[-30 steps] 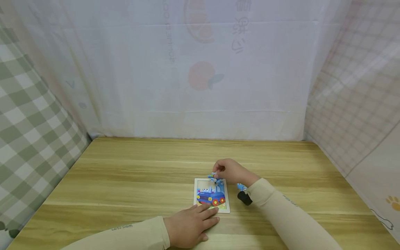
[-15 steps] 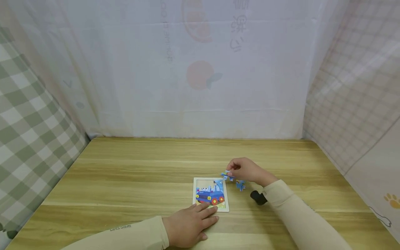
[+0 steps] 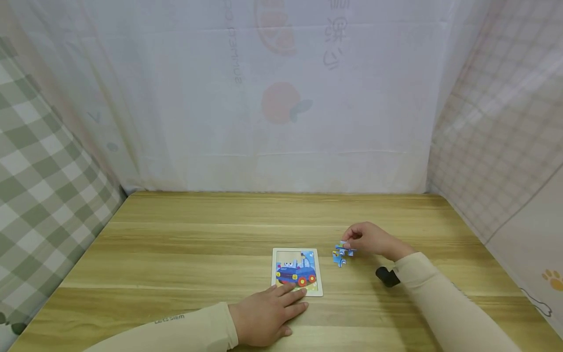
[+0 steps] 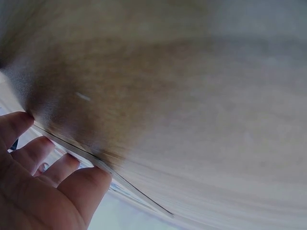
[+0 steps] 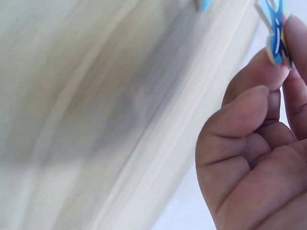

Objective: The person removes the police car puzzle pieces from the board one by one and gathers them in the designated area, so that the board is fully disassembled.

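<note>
A white-framed jigsaw puzzle [image 3: 308, 269] with a blue cartoon car lies on the table; bare backing shows at its upper left. My left hand [image 3: 268, 315] rests with spread fingers on the frame's lower edge. In the left wrist view, the fingertips of that hand [image 4: 53, 182] lie along the frame's edge. Right of the frame, my right hand [image 3: 371, 239] pinches a blue jigsaw piece [image 5: 277, 36] between thumb and fingers. Another blue jigsaw piece [image 3: 338, 259] lies on the table just below the held one, partly overlapped by it in the head view.
The wooden table [image 3: 198, 234] reaches back to a white printed curtain [image 3: 198, 122]. A green checked cloth [image 3: 48, 205] hangs at the left, and a grid-patterned cloth [image 3: 497, 122] at the right. A black wrist camera [image 3: 387, 276] sits by the right sleeve.
My right hand has moved right, carrying the pinched jigsaw piece from the frame's top edge to above the loose piece. The left hand has stayed on the frame.
</note>
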Demonstrator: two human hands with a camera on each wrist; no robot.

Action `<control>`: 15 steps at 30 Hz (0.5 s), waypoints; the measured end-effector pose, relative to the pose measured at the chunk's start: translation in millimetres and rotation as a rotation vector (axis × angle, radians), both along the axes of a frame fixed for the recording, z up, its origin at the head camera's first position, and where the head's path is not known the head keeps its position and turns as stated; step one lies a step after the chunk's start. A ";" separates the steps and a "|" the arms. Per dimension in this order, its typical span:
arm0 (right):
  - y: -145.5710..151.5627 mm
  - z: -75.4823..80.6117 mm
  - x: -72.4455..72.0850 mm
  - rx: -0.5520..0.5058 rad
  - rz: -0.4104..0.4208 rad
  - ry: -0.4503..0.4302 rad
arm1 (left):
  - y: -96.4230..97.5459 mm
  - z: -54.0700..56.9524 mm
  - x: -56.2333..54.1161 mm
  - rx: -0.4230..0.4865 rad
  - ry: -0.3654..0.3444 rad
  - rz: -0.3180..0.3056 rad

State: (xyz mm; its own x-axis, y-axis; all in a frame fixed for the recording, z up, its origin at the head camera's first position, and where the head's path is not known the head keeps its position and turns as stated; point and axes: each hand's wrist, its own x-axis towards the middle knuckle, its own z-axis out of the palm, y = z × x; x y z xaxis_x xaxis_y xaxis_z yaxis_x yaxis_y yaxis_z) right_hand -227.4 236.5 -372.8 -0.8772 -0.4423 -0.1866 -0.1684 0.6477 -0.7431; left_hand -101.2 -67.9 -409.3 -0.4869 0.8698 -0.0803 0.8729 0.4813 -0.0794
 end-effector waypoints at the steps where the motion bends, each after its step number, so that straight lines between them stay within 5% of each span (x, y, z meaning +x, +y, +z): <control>1: 2.5 -0.2 0.1 0.000 0.002 -0.004 | -0.1 0.0 0.1 0.001 -0.002 0.002; 15: 28.4 -4.4 0.1 0.017 0.035 -0.059 | 0.1 0.1 0.4 -0.012 -0.019 0.011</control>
